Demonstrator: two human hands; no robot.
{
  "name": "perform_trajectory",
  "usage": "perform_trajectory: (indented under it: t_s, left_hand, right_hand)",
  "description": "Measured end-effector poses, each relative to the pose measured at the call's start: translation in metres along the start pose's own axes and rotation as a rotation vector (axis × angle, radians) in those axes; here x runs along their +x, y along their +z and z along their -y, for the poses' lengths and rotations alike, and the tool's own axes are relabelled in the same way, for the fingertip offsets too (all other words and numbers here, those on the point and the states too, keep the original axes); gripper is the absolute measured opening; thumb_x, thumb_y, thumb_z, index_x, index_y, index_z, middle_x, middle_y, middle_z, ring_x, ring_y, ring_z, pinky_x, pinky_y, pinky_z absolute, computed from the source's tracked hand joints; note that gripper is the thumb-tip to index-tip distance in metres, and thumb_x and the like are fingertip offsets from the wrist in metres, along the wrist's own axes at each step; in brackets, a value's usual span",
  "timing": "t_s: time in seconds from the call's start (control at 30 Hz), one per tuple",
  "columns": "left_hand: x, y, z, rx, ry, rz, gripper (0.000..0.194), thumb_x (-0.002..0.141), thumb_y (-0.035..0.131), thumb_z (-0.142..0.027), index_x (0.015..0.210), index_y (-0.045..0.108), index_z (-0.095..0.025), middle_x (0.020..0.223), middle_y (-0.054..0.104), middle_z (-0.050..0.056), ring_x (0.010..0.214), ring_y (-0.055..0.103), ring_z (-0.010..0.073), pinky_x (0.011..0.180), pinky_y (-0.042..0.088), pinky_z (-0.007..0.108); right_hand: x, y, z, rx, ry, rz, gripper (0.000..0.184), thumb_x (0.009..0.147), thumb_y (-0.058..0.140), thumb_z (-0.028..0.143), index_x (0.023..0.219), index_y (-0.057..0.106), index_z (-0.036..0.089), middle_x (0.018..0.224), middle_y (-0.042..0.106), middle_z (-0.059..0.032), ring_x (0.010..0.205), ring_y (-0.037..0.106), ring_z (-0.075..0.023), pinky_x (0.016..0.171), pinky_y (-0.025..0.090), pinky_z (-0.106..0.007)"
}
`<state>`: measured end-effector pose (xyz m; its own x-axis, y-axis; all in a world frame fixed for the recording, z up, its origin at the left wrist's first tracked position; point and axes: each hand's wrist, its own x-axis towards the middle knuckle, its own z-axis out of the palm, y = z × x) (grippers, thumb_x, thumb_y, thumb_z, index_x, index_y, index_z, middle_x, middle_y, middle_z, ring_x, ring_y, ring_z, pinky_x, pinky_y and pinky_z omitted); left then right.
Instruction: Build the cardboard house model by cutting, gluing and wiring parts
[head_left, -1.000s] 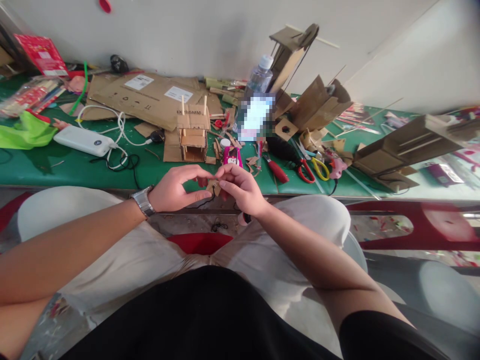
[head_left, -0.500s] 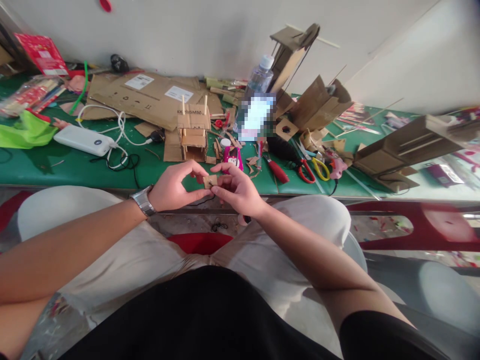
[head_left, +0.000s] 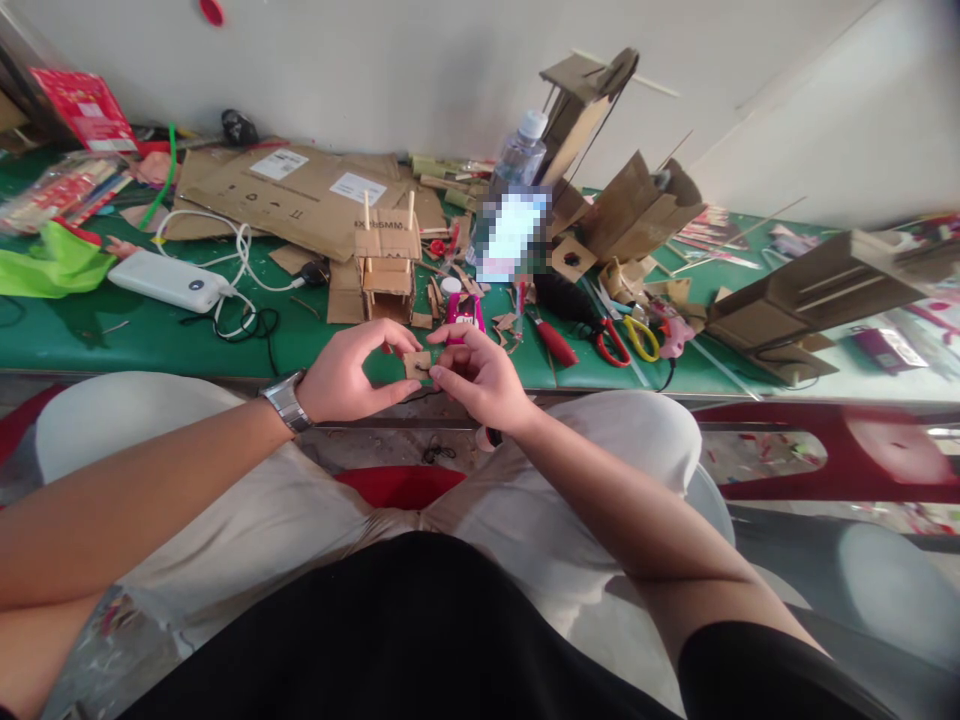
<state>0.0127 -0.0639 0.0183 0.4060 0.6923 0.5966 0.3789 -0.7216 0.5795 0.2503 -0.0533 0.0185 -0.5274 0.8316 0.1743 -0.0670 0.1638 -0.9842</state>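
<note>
Brown card [head_left: 416, 362], a small flat piece, is sitting between the two hands at the near edge of the green table [head_left: 90, 345]; whether it is lying over the edge or just in front of it cannot be told. The left hand [head_left: 341, 375] is grasping the card from its left side, the thumb pressing near the lower edge and the fingers curling behind. The right hand [head_left: 491, 380] is pinching the card at its right edge between thumb and forefinger, its other fingers remaining loosely bent. Dark cord [head_left: 424, 369] is showing on the card's face, reaching toward the right thumb. A metal watch [head_left: 286, 403] is encircling the left wrist.

Beyond the hands, a model [head_left: 386, 265] of cardboard is standing with two sticks rising from it, and a pink box [head_left: 466, 312] is resting to its right. A large sheet [head_left: 255, 200] is lying behind the model. To the left, a white power bank [head_left: 165, 282] is trailing a cable [head_left: 244, 245]. To the right, red-handled scissors [head_left: 613, 343] are lying near a pink glue gun [head_left: 675, 335]. A bottle [head_left: 517, 155] is standing behind a pixelated screen [head_left: 512, 240].
</note>
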Motion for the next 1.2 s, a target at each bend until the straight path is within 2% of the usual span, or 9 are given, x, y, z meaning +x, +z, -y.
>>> perform_trajectory:
  t_s: [0.13, 0.27, 0.53, 0.67, 0.87, 1.1, 1.2]
  left_hand:
    - [-0.002, 0.0, 0.0, -0.039, -0.013, 0.038, 0.034, 0.09, 0.086, -0.039, 0.111, 0.066, -0.019, 0.117, 0.084, 0.013, 0.11, 0.082, 0.0272, 0.09, 0.063, 0.036]
    - [-0.003, -0.001, 0.0, -0.045, -0.025, 0.046, 0.033, 0.091, 0.086, -0.039, 0.111, 0.069, -0.019, 0.114, 0.085, 0.011, 0.105, 0.083, 0.0263, 0.089, 0.063, 0.036]
    - [-0.005, 0.0, 0.003, -0.194, -0.057, 0.013, 0.035, 0.087, 0.089, -0.035, 0.113, 0.07, -0.021, 0.115, 0.085, 0.011, 0.102, 0.082, 0.0256, 0.087, 0.065, 0.036]
    - [-0.002, 0.0, 0.002, -0.212, -0.028, -0.011, 0.034, 0.088, 0.089, -0.035, 0.112, 0.07, -0.02, 0.106, 0.081, 0.01, 0.094, 0.078, 0.0224, 0.084, 0.063, 0.035]
    - [0.002, 0.001, 0.006, -0.175, 0.016, -0.047, 0.036, 0.087, 0.093, -0.038, 0.111, 0.071, -0.02, 0.098, 0.073, 0.005, 0.083, 0.07, 0.0175, 0.078, 0.058, 0.031]
    - [0.003, 0.001, 0.009, -0.201, 0.0, -0.079, 0.046, 0.08, 0.097, -0.051, 0.106, 0.075, -0.021, 0.097, 0.074, 0.006, 0.082, 0.069, 0.0179, 0.075, 0.057, 0.031]
    - [0.002, 0.002, 0.011, -0.261, -0.03, -0.083, 0.048, 0.078, 0.099, -0.052, 0.106, 0.076, -0.021, 0.1, 0.074, 0.007, 0.083, 0.068, 0.0177, 0.075, 0.058, 0.031]
  right_hand:
    - [-0.002, 0.001, 0.0, -0.052, -0.032, -0.006, 0.037, 0.097, 0.078, 0.037, 0.122, 0.057, 0.02, 0.074, 0.06, 0.0068, 0.059, 0.049, -0.0084, 0.055, 0.035, -0.024]
    - [-0.003, 0.002, -0.001, -0.117, -0.071, -0.031, 0.035, 0.097, 0.077, 0.036, 0.122, 0.059, 0.02, 0.078, 0.061, 0.005, 0.062, 0.052, -0.0089, 0.057, 0.038, -0.024]
    - [-0.003, 0.002, -0.005, -0.155, -0.097, -0.049, 0.031, 0.099, 0.075, 0.038, 0.121, 0.06, 0.021, 0.082, 0.062, 0.0035, 0.065, 0.051, -0.0101, 0.058, 0.041, -0.024]
    - [-0.003, 0.002, -0.006, -0.146, -0.109, -0.031, 0.028, 0.101, 0.074, 0.036, 0.121, 0.061, 0.021, 0.083, 0.063, 0.0032, 0.063, 0.049, -0.0097, 0.057, 0.039, -0.025]
    - [-0.002, 0.002, -0.008, -0.178, -0.057, -0.004, 0.031, 0.1, 0.075, 0.036, 0.123, 0.06, 0.021, 0.084, 0.063, 0.0033, 0.063, 0.049, -0.0091, 0.056, 0.039, -0.024]
    - [-0.004, 0.002, -0.002, -0.196, -0.11, 0.004, 0.037, 0.096, 0.079, 0.034, 0.125, 0.061, 0.02, 0.107, 0.068, -0.0042, 0.067, 0.056, -0.0088, 0.057, 0.045, -0.024]
    - [-0.004, 0.003, -0.002, -0.253, -0.122, -0.006, 0.043, 0.091, 0.086, 0.037, 0.123, 0.063, 0.02, 0.104, 0.067, -0.0033, 0.069, 0.057, -0.0098, 0.058, 0.045, -0.024]
